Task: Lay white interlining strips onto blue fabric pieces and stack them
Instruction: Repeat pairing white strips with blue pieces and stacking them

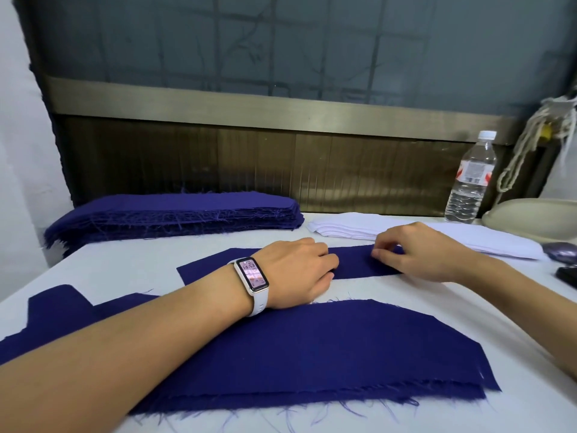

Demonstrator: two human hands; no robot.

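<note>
A single blue fabric piece (356,260) lies flat across the middle of the white table (468,307). My left hand (296,273), with a pale smartwatch on its wrist, sits on the piece's middle, its fingers curled down onto the cloth. My right hand (415,253) is just to the right and pinches the same piece between thumb and fingertips. A thin pile of blue pieces (312,348) lies under my left forearm at the front. A stack of white interlining strips (346,228) lies behind my right hand, and a thick stack of blue pieces (181,214) sits at the back left.
A clear water bottle (471,179) stands at the back right beside a beige bowl-shaped thing (537,220). A knotted rope (527,142) hangs above it. Two dark objects (562,250) lie at the right edge. A dark wall panel closes the table's far side.
</note>
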